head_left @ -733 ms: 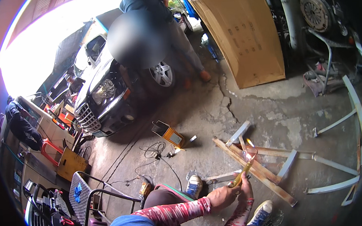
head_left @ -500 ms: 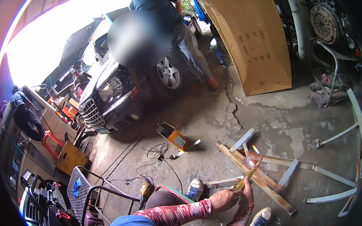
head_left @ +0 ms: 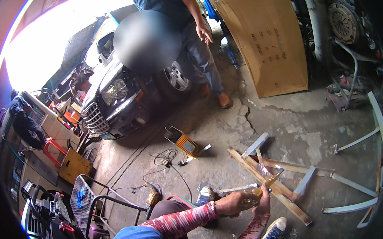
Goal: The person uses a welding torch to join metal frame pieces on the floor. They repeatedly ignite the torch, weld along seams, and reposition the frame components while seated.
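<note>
My right hand (head_left: 261,203) is wrapped around the body of a brass gas torch (head_left: 267,184). Its bent tip points over a rusty metal frame (head_left: 250,165) lying on the floor. My left hand (head_left: 235,203) is closed at the rear end of the torch, by its valves; the fingertips are partly hidden. A red and green hose (head_left: 183,201) runs behind my left forearm toward the torch. No flame shows clearly at the tip now.
An orange-yellow box-shaped machine (head_left: 186,143), tangled cables (head_left: 165,160) and a yellow power tool (head_left: 152,198) lie ahead. A metal mesh chair (head_left: 85,198) stands left. Beyond are a dark car (head_left: 116,95), a standing person (head_left: 201,54) and a cardboard sheet (head_left: 265,42). Metal strips (head_left: 352,209) lie right.
The yellow flame and bright glow at the torch tip are gone. The tip has swung slightly down and right; my left hand shifted a little left. The standing person has lowered an arm.
</note>
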A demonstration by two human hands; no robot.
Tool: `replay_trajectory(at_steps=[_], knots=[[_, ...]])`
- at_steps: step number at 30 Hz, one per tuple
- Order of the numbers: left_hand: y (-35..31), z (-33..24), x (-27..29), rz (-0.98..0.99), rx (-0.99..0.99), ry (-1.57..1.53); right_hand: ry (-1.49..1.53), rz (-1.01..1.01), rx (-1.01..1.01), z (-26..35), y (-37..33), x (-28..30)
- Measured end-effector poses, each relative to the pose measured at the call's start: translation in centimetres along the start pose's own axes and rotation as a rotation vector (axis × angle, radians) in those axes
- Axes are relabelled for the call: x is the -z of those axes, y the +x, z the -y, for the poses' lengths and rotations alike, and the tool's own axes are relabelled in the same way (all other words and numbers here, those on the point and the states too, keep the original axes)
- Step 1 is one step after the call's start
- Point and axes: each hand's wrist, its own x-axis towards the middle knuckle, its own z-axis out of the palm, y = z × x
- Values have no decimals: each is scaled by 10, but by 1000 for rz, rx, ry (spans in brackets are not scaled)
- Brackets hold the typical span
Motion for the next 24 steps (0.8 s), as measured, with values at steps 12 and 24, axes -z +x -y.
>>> replay_trajectory(at_steps=[12, 24], knots=[[4, 6, -8, 43, 280, -140, -120, 110, -111, -21, 23, 25], [10, -9, -15, 23, 310, -136, -105, 91, -125, -21, 20, 21]])
